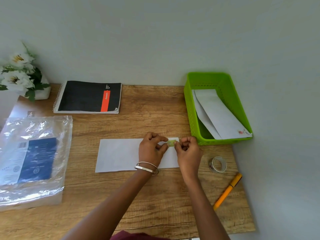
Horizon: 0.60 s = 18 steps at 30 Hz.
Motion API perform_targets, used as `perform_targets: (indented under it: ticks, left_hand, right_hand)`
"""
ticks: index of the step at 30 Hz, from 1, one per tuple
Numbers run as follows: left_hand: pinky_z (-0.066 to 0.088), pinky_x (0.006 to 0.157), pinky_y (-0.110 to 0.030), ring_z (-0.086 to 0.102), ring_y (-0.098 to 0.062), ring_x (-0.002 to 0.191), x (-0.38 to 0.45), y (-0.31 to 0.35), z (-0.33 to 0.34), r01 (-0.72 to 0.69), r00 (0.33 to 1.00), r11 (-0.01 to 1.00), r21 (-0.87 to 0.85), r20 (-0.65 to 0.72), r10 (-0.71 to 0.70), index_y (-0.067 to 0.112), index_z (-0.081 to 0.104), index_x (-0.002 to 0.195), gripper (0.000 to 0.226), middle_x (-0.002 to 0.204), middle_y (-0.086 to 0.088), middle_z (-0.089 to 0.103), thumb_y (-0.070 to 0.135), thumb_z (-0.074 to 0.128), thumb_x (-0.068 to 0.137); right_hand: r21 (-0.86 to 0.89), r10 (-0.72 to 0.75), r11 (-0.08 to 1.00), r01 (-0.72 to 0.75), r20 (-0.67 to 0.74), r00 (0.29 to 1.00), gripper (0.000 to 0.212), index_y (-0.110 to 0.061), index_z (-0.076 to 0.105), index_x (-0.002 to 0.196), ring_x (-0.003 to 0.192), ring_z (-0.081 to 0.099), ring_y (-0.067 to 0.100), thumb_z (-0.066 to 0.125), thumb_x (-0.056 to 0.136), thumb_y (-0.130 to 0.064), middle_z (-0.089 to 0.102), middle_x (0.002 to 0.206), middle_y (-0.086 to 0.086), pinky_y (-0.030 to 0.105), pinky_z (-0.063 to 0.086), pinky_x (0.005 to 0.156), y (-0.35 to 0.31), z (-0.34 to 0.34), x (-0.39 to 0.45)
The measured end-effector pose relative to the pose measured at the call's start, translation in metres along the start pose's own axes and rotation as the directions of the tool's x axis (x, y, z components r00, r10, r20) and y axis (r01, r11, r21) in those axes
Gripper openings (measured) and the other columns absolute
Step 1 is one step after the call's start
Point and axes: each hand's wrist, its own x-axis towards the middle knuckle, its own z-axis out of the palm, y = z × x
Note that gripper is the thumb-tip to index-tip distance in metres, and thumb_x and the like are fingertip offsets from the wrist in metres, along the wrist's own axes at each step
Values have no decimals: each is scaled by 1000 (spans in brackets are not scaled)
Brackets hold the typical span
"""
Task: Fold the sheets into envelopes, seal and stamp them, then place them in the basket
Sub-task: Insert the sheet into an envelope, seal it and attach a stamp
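Note:
A folded white envelope [119, 155] lies flat on the wooden table [155, 196]. Over its upper right corner I hold a small greenish sticker stamp [171, 142]. My left hand [151, 149] pinches the stamp's left end and my right hand [187, 149] pinches its right end. Whether the stamp touches the paper is not visible. The green plastic basket [190, 108] stands at the back right with two white envelopes [221, 116] leaning inside, one bearing a reddish stamp at its lower corner.
A roll of patterned tape [217, 164] and an orange pen [226, 191] lie right of my hands. A black spiral notebook [88, 97] sits at the back, a plastic-wrapped paper pack [32, 158] at the left, white flowers [19, 71] in the far left corner.

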Motion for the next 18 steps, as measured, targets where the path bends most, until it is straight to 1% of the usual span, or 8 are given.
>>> perform_targets:
  ticks: [3, 5, 7, 9, 14, 18]
  left_hand:
    - [49, 62, -21, 57, -8, 56, -1, -2, 0, -8, 1000, 1000, 29, -12, 8, 13, 75, 85, 13, 90, -2, 58, 11, 76, 73]
    - [46, 61, -22, 56, -12, 60, -2, -4, 0, -20, 999, 998, 51, -24, 22, 12, 76, 85, 13, 88, -3, 58, 11, 77, 72]
    - [40, 62, -20, 52, -11, 68, -4, -5, -1, -30, 999, 996, 82, -40, 34, 12, 76, 84, 14, 86, -4, 58, 12, 77, 71]
    - [38, 64, -20, 51, -11, 72, -5, -6, -1, -34, 998, 994, 102, -55, 40, 12, 76, 84, 14, 85, -4, 59, 11, 78, 70]
    - [39, 64, -21, 50, -11, 72, -6, -5, 1, -12, 998, 995, 99, -65, 18, 13, 76, 85, 16, 84, -5, 58, 11, 79, 69]
    - [38, 63, -21, 49, -11, 73, -6, -2, 0, -4, 998, 995, 98, -67, 11, 12, 76, 85, 15, 84, -5, 58, 12, 78, 69]
  right_hand:
    - [-13, 40, 999, -40, 3, 999, 23, -15, 54, 79, 61, 56, 5, 76, 77, -7, 54, 67, -16, 29, 50, 63, -4, 0, -1]
    - [-22, 55, 998, -54, 11, 998, 25, -16, 53, 76, 60, 54, 3, 76, 76, -6, 54, 65, -15, 28, 47, 61, -5, 0, -2]
    - [-32, 62, 998, -61, 27, 998, 26, -16, 52, 74, 59, 54, 4, 75, 76, -6, 53, 63, -13, 28, 46, 61, -7, -1, -3]
    - [-47, 71, 996, -69, 40, 997, 25, -16, 52, 74, 59, 54, 7, 75, 76, -6, 53, 63, -12, 29, 47, 61, -8, -1, -3]
    - [-101, 96, 991, -91, 53, 994, 19, -13, 56, 75, 64, 58, 16, 74, 77, -9, 54, 63, -10, 37, 52, 64, -10, 0, 0]
    - [-132, 111, 986, -102, 62, 992, 19, -13, 56, 75, 66, 60, 19, 75, 77, -10, 55, 63, -7, 39, 53, 64, -12, 1, 2]
